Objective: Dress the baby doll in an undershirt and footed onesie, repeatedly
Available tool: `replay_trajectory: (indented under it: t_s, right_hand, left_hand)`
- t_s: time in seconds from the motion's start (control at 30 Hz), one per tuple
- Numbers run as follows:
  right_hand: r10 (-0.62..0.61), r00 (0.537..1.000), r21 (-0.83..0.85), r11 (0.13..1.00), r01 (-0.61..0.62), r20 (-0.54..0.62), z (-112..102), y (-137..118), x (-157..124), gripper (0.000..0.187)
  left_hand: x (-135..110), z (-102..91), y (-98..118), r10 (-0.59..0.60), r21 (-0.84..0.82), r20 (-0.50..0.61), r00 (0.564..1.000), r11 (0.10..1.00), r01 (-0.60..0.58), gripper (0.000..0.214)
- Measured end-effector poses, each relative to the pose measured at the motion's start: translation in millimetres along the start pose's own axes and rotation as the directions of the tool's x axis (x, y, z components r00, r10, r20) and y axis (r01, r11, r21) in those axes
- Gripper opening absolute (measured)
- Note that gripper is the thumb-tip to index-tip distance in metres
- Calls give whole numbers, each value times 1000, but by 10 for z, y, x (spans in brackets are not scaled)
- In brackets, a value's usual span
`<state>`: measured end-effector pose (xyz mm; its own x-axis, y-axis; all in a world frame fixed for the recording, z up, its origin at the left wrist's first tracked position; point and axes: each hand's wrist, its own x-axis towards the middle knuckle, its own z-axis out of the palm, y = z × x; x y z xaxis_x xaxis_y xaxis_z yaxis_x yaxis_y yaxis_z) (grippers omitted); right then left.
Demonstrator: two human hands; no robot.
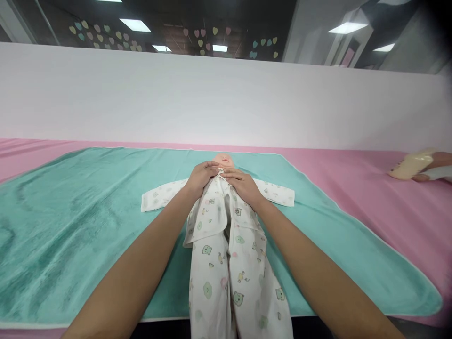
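Well, pink cloth [388, 212] lies under the teal blanket [88, 226], and on that the white printed suit [211, 219] stretches lengthwise, legs [243, 282] toward the person, sleeves [160, 196] out sideways. At its far end rest the left hand [202, 180] and right hand [243, 186], equally near, one each side of the middle; fingers close together, though I can't tell whether they pinch fabric. Just beyond shows a doll's head [223, 159]; between the fingertips, the collar [221, 171].

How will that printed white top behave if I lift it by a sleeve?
Probably floppy: the printed white top has soft creases and a front edge curving loosely open. Its sleeves look light and apt to fold, lying flat with no hand showing at their ends. It may drag the doll along, since the doll's head shows just beyond it.
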<state>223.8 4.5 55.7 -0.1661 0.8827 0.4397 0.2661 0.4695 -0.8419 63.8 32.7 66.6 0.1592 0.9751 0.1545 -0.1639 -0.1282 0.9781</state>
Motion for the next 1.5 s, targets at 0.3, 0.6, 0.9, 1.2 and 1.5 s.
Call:
replay_trajectory:
  t_s: [0.3,0.6,0.9,1.2,1.5]
  right_hand:
    - [-3,999,51,999,6,-44,-13,60,-11,20]
    - [-39,990,-162,987,17,-135,9,-71,-82,21]
    - [13,999,-473,881,-32,-43,21,-266,-166,10]
    - [159,986,-216,966,-144,56,-116,-295,-198,10]
    - [270,955,303,906,-295,121,-191,-196,-208,25]
  left_hand:
    - [14,12,-13,175,512,-48,983,850,-126,17]
    - [49,-18,-79,307,628,111,945,716,-305,28]
    - [-187,21,-8,375,601,37,926,732,-321,14]
    - [-403,82,105,303,768,144,942,566,-300,10]
    - [-520,186,167,275,727,-23,961,665,-172,17]
